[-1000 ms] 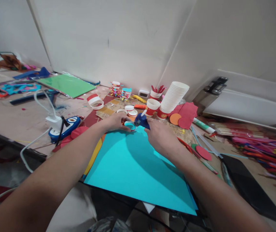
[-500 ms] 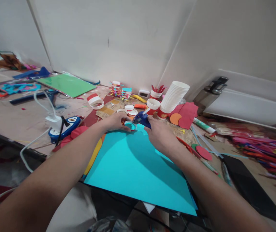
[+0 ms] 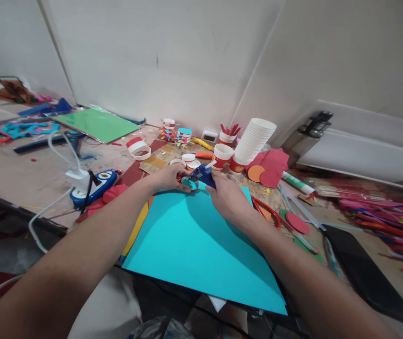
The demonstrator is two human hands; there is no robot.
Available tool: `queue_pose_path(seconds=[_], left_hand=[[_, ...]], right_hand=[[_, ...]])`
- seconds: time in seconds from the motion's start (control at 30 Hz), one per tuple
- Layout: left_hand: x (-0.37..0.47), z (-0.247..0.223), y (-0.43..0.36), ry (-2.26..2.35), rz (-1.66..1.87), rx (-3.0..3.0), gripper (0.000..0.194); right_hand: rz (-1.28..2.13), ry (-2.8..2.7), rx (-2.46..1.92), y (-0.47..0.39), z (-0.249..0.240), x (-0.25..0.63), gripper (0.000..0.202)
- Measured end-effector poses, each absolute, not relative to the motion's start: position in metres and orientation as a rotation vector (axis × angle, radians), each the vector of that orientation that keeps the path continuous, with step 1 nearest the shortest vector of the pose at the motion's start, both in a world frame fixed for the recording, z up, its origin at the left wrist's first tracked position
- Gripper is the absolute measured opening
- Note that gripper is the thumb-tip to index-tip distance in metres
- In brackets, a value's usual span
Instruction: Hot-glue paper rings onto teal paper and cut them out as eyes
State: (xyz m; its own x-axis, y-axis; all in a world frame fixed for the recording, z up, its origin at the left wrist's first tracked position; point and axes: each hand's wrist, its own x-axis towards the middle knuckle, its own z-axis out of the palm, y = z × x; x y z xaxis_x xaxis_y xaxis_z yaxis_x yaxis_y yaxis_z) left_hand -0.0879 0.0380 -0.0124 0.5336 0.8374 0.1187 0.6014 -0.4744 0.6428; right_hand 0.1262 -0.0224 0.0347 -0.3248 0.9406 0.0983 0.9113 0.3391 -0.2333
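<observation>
My left hand (image 3: 170, 179) is closed around a short paper-cup piece (image 3: 190, 183) whose upper face is turquoise, at the far edge of a turquoise paper sheet (image 3: 194, 249). Fingers hide part of the piece. A blue hot glue gun (image 3: 203, 175) is gripped in my right hand (image 3: 229, 197), with a white glue stick poking out of its rear. Its nozzle points left and sits over or against the cup piece; I cannot tell whether they touch. Several white cup rings (image 3: 189, 158) lie just beyond.
A tall stack of paper cups (image 3: 255, 143) and a cup of red sticks (image 3: 227, 136) stand behind. Red-handled scissors (image 3: 270, 212) lie right, near a black phone-like slab (image 3: 367, 273). A blue power strip (image 3: 95, 188) with white cables sits left. Pipe cleaners (image 3: 388, 226) are heaped far right.
My right hand and the glue gun have shifted slightly left, bringing the nozzle further over the cup piece. The scissors now show more. My left hand stays nearly still.
</observation>
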Motion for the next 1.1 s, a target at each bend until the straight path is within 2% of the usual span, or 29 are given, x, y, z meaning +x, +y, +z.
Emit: queue_pose_path(seconds=[0.5,0.77,1.1], left_hand=[[-0.086,-0.016,0.038,1.190,0.590,2.162,0.044],[-0.086,-0.014,0.038,1.211,0.570,2.197,0.041],[-0.089,-0.018,0.039,1.267,0.566,2.185,0.056]], right_hand=[[0.391,-2.339,-1.642,-0.019,0.034,0.125,0.038],[0.410,-2.343,-1.625,-0.016,0.036,0.131,0.031],[0.423,-2.300,-1.623,-0.013,0.040,0.140,0.034]])
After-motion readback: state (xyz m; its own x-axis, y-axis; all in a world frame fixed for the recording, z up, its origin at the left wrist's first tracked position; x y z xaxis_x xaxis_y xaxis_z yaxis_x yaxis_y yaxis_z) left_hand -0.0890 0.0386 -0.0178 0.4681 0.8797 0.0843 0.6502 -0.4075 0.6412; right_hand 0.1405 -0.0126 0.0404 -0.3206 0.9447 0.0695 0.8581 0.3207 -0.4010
